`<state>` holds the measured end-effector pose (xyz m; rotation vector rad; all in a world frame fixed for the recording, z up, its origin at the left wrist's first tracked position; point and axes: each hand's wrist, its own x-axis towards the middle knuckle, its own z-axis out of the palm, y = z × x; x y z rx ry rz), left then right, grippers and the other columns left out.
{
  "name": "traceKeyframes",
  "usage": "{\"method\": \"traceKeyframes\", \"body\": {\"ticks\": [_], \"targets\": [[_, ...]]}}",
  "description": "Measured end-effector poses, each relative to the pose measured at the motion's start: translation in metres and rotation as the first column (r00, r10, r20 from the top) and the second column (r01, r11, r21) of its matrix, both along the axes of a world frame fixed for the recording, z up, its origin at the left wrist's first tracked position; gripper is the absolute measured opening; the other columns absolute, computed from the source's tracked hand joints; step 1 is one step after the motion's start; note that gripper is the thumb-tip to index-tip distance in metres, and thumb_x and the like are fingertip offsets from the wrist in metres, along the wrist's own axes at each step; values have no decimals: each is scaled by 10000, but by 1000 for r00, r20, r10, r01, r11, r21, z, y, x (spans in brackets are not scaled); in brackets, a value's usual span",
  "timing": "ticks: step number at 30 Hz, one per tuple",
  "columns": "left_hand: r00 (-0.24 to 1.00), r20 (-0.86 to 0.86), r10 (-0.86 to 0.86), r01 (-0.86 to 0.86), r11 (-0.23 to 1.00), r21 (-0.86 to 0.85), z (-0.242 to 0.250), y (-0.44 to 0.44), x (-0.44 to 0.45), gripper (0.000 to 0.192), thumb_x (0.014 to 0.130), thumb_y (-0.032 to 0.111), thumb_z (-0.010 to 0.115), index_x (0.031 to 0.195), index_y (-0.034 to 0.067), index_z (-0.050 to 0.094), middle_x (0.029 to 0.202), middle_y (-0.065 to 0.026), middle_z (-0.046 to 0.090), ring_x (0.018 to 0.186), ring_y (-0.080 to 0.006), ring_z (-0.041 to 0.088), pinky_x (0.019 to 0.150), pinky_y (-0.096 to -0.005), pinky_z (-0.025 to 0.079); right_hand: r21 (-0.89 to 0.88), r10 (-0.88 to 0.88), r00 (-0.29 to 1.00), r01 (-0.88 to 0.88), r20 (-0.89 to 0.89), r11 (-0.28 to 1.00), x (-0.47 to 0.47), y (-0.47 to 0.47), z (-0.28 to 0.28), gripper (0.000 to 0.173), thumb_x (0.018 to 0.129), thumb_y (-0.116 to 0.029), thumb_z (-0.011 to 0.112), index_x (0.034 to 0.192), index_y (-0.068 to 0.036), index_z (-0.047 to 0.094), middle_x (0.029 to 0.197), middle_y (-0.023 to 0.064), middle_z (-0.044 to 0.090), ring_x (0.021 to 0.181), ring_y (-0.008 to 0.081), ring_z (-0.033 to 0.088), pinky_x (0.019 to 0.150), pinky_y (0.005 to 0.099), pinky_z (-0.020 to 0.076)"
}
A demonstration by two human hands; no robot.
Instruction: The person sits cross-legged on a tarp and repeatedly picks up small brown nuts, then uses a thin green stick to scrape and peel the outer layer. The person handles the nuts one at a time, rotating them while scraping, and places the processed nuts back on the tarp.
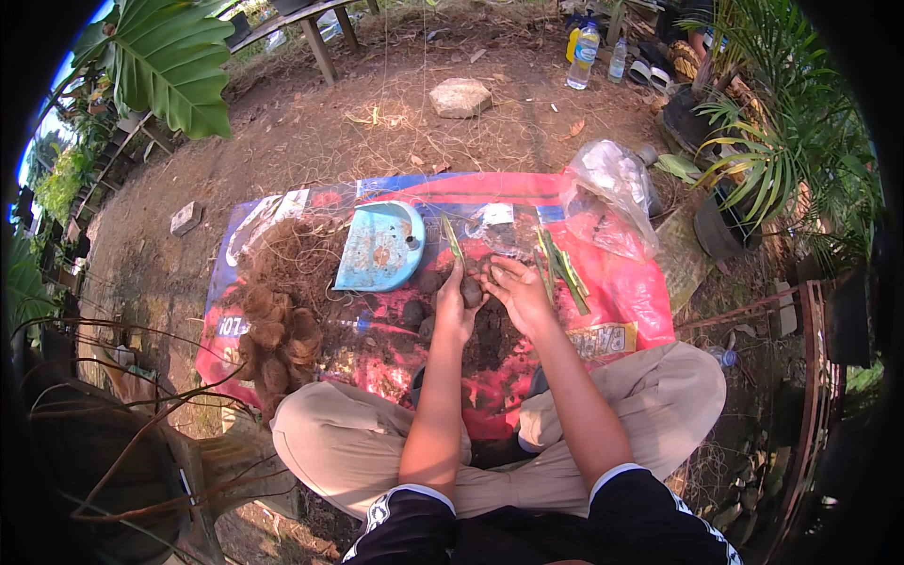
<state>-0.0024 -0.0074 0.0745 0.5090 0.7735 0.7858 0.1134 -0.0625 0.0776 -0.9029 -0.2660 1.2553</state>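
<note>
My left hand [455,304] is closed around a dark ball of soil [471,291] from which a green striped leaf cutting [452,239] sticks up. Beside it, my right hand [515,288] has its fingers spread, the tips near the ball; whether they touch it, I cannot tell. Several more soil balls [414,313] lie to the left of my left hand. A light-blue plastic dustpan [381,247] rests beyond them, dirt on its surface. More long leaf cuttings [565,272] lie to the right of my hands. Loose dark soil [491,339] is spread below my hands.
A red and blue printed banner [635,296] covers the ground. Coconut fiber [272,318] is heaped at its left, a clear plastic bag [611,191] at its upper right. Beyond are a stone block [460,97] and water bottles [583,56]. Potted plants [727,219] stand at the right.
</note>
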Motion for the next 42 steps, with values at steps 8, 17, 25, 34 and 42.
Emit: {"method": "traceKeyframes", "body": {"ticks": [8,17,25,34,42], "targets": [[996,-83,-43,48,997,59,3,1,2,337,938,417,485,981,89,552,846,-11,581,737,-115,554,658,-269,436,-75,14,986,-1,168,997,-4,0,8,251,880,-38,587,1102,74,555,994,127,630,845,155,627,731,252,532],[990,-129,-58,78,984,159,-2,-5,8,290,940,367,516,891,87,571,714,19,540,602,-64,511,532,-231,413,-143,97,758,-4,646,990,-11,0,9,208,859,-87,612,1033,18,656,885,80,652,669,96,590,610,239,485],[989,-116,-90,111,974,196,-4,0,2,264,964,306,479,1013,55,543,801,-13,557,688,-107,538,599,-264,434,-103,91,668,-22,738,994,-11,-1,15,210,818,-72,630,1002,22,666,820,103,662,586,109,583,560,260,467],[992,-115,-43,66,977,203,4,-4,8,289,970,294,460,976,18,544,742,-24,551,620,-100,526,538,-252,422,-111,58,932,-20,357,994,-10,0,6,206,866,-20,583,1054,52,628,846,70,645,665,101,566,590,240,483],[989,60,133,-141,979,145,4,0,11,267,975,267,439,1046,29,539,902,-55,591,721,-128,566,600,-266,468,-68,-106,970,94,-219,993,2,0,-2,190,903,-108,554,1039,20,590,867,46,603,758,114,552,690,228,461]]}}
